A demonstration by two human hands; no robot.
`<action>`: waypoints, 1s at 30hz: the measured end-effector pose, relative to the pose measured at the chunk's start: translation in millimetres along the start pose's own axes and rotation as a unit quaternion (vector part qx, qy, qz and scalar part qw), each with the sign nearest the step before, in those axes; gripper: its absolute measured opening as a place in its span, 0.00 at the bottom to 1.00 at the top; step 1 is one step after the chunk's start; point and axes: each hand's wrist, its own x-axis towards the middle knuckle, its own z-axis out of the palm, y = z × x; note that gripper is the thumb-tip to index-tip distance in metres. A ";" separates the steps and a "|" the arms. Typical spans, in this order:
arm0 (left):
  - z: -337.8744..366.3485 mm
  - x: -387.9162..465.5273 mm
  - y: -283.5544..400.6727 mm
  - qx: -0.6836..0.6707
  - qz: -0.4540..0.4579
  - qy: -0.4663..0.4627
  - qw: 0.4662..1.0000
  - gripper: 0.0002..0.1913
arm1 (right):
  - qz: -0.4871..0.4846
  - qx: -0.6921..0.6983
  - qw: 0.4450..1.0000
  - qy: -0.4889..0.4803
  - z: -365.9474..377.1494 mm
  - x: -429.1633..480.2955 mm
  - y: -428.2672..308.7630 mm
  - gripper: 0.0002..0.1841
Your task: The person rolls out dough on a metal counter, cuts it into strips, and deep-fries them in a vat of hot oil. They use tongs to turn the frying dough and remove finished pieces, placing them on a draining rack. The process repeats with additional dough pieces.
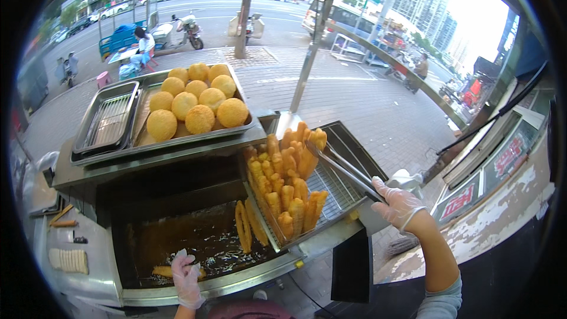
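Observation:
My right hand (pixel 395 207), in a clear plastic glove, grips long metal tongs (pixel 347 169). The tongs' far ends touch a fried dough stick (pixel 312 155) at the back right of the upright bunch. Many golden fried dough sticks (pixel 283 181) stand packed in a wire draining rack (pixel 330 190). My left hand (pixel 187 278), gloved too, hovers at the fryer's front edge with its fingers parted and nothing visible in them. Behind it a single dough stick (pixel 164 271) floats in the dark oil (pixel 177 239), partly hidden by the hand. Two longer dough sticks (pixel 243 226) lie in the oil beside the rack.
Round sesame-coated balls (pixel 199 118) fill a metal tray (pixel 246 126) above the fryer, next to a smaller racked tray (pixel 108 115). Cut raw dough strips (pixel 68 261) and a wooden-handled tool (pixel 64 223) lie on the left counter (pixel 97 270). A metal post (pixel 308 71) rises behind the rack.

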 end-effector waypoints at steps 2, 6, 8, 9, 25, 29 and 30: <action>-5.1 -4.2 2.8 0.001 -0.001 0.018 1.000 0.31 | -0.010 -0.012 1.000 -0.017 18.7 22.0 -2.8 0.36; -18.6 -5.2 -2.0 0.009 -0.012 0.039 0.999 0.31 | -0.010 -0.031 0.999 -0.042 57.5 57.2 -23.3 0.38; -29.6 -2.0 -8.2 0.005 -0.021 0.033 0.999 0.31 | 0.027 -0.032 0.997 -0.061 59.7 59.0 -35.4 0.41; -37.0 0.1 -11.1 0.016 -0.033 0.029 0.999 0.32 | 0.035 -0.017 0.998 -0.045 53.1 50.8 -38.3 0.41; -189.2 56.2 -12.4 0.006 -0.053 0.078 0.995 0.32 | 0.061 0.049 0.986 -0.147 325.2 69.1 -283.5 0.51; -235.7 51.5 -18.6 0.016 -0.080 0.125 0.989 0.32 | 0.146 0.015 0.971 -0.190 360.5 122.4 -310.2 0.53; -244.7 50.1 -20.7 0.007 -0.081 0.130 0.988 0.32 | 0.159 0.008 0.967 -0.200 363.2 133.4 -316.7 0.53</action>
